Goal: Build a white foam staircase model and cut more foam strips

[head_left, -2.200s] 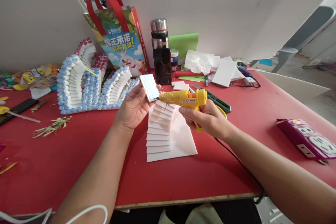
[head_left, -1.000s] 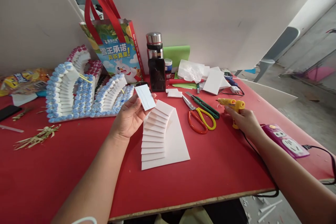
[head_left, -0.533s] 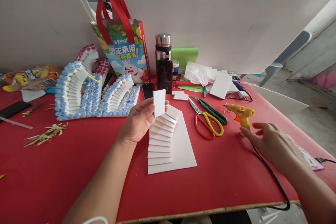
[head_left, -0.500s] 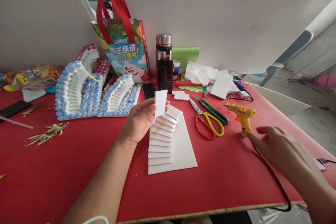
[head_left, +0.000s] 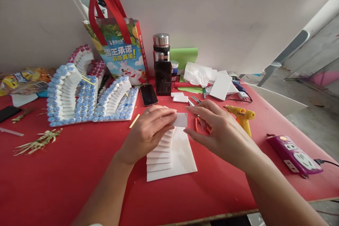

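Note:
My left hand (head_left: 148,130) pinches a small white foam strip (head_left: 180,119) and lays it flat on the top of a white foam staircase model (head_left: 169,152) on the red table (head_left: 66,169). My right hand (head_left: 222,130) hovers just right of the strip with fingers spread, its fingertips next to the strip's edge and holding nothing. A yellow glue gun (head_left: 242,116) stands on the table behind my right hand. Red-and-yellow scissors (head_left: 196,124) are mostly hidden under that hand.
A finished staircase model with blue and pink caps (head_left: 87,95) sits at the left. A red-handled gift bag (head_left: 119,46), steel flask (head_left: 161,46), two phones (head_left: 148,94), foam offcuts (head_left: 221,85) and white partition boards (head_left: 225,17) line the back. A purple power strip (head_left: 293,153) lies right.
My right hand set the glue gun down on the right and came back to the strip. My left hand turned the strip and lowered it onto the staircase top.

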`<state>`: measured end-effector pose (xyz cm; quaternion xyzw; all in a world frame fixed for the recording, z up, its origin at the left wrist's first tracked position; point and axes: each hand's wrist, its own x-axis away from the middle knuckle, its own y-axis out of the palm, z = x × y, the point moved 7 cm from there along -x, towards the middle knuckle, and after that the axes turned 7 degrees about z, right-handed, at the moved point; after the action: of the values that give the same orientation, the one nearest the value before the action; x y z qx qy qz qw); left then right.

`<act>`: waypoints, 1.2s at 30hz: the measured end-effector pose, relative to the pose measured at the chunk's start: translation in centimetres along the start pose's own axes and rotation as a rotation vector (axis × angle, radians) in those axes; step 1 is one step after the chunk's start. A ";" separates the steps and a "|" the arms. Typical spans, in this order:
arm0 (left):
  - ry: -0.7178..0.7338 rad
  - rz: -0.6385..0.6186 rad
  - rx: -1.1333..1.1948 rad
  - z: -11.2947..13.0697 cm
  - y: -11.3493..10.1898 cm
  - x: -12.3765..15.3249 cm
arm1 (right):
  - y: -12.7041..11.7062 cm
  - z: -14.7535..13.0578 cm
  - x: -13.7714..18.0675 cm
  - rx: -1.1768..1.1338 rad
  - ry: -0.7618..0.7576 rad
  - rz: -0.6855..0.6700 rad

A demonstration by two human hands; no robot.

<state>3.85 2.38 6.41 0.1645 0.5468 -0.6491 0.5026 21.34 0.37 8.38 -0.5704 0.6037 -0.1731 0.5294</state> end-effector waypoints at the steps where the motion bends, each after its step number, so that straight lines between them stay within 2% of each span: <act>1: 0.005 -0.009 -0.015 -0.1 0.0 0.1 | 0.3 -0.1 -0.1 0.005 -0.008 -0.010; 6: -0.017 -0.039 -0.024 -0.2 0.1 0.2 | 1.1 0.1 -0.4 -0.007 -0.001 -0.046; 8: -0.085 -0.007 -0.028 -0.7 -0.1 0.3 | 1.2 0.8 -0.9 -0.023 0.036 -0.013; 10: -0.243 0.097 -0.050 -2.2 -0.8 0.5 | 1.2 1.9 -1.7 -0.095 0.114 0.095; 13: -0.598 0.261 -0.061 -6.0 -1.9 1.7 | 1.7 4.0 -2.1 -0.286 0.247 0.301; 16: -0.909 0.156 0.068 -9.4 -0.8 2.5 | 3.2 4.9 -1.6 -0.332 0.277 0.365; 19: -1.029 0.070 0.142 -10.7 0.3 2.2 | 4.3 4.9 -0.9 -0.250 0.234 0.330; 21: -1.115 0.061 0.204 -11.1 1.2 2.5 | 4.6 4.7 -0.6 -0.216 0.210 0.302; 27: -1.200 0.025 0.292 -11.2 3.2 4.5 | 5.4 4.0 -0.7 -0.176 0.161 0.228; 33: -1.232 0.107 0.328 -11.0 3.0 4.8 | 6.6 3.6 -0.6 -0.117 0.137 0.183; 36: -1.250 0.095 0.411 -10.4 3.5 4.6 | 6.5 3.5 -0.6 -0.115 0.131 0.180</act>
<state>1.22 9.68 -2.56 -0.1268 0.0092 -0.6908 0.7118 20.83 4.11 2.05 -0.5308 0.6946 -0.1271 0.4686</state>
